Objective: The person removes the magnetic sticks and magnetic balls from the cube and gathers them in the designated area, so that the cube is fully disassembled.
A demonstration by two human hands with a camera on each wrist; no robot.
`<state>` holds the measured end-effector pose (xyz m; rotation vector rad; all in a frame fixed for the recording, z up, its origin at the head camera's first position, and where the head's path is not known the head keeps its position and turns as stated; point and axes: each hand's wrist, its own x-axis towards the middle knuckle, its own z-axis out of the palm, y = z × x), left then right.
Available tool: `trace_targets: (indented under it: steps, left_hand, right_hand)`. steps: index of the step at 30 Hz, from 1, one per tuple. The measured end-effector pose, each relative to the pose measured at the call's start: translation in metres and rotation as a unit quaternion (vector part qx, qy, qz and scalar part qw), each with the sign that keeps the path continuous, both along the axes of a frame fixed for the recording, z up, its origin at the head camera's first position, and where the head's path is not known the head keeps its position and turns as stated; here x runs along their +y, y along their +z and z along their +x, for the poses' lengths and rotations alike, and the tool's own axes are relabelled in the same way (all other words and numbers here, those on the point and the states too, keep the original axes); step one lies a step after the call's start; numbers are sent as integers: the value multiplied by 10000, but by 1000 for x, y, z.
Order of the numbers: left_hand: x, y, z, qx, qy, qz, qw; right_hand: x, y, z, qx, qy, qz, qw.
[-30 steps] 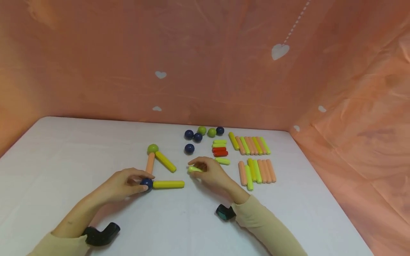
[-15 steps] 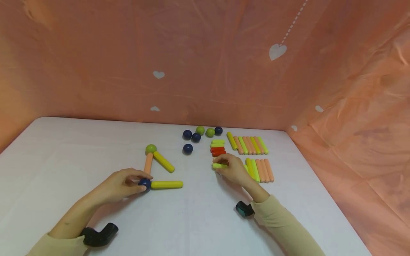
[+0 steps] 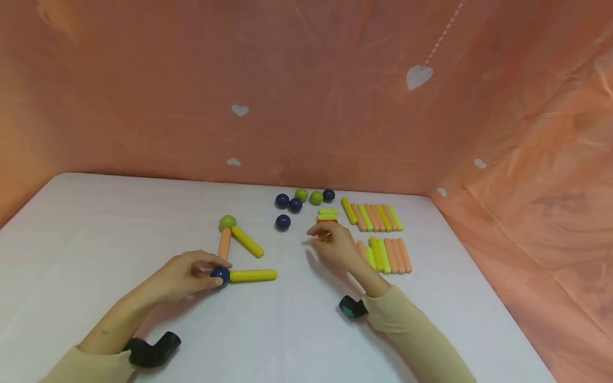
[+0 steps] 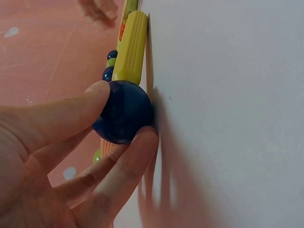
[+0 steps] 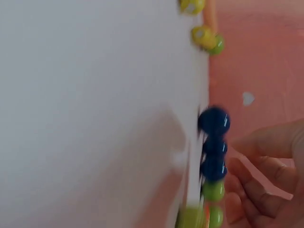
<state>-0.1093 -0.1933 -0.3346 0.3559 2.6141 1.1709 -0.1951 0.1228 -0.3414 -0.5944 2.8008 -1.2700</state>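
Observation:
My left hand (image 3: 184,274) pinches a dark blue ball (image 3: 220,275) at the table's left-middle; the left wrist view shows thumb and fingertips around the ball (image 4: 126,114). A yellow stick (image 3: 253,275) extends right from it, and a peach stick (image 3: 224,243) runs back to a green ball (image 3: 227,222). From that green ball a second yellow stick (image 3: 247,242) slants forward. Over the short sticks hovers my right hand (image 3: 337,247), fingers loosely bent. In the right wrist view nothing shows between its fingers (image 5: 261,142). Short red sticks (image 3: 328,221) are mostly hidden behind it.
Behind the right hand lie short lime sticks (image 3: 328,212). Loose blue balls (image 3: 282,222) and green balls (image 3: 316,198) stand near the back edge. Long sticks lie in a back row (image 3: 378,218) and a front row (image 3: 390,256) on the right. A peach curtain (image 3: 306,96) hangs behind.
The right hand carried a short lime stick rightward to the short sticks, let it go, and has since lifted slightly back and left. The left hand stays on the blue ball.

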Motion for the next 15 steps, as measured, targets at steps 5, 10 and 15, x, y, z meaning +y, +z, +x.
trace_targets:
  steps: [5,10,15]
  left_hand:
    - [0,0,-1,21,-44,62,10000]
    - [1,1,-1,-8,21,-3,10000]
    - [1,3,0,-42,44,-36,10000]
  right_hand:
    - [-30,1,-2,-275,331,-362,9984]
    - [-57,0,-2,-532,588,-681,9945]
    - [-82,-3,-5,-1073,691,-972,9870]
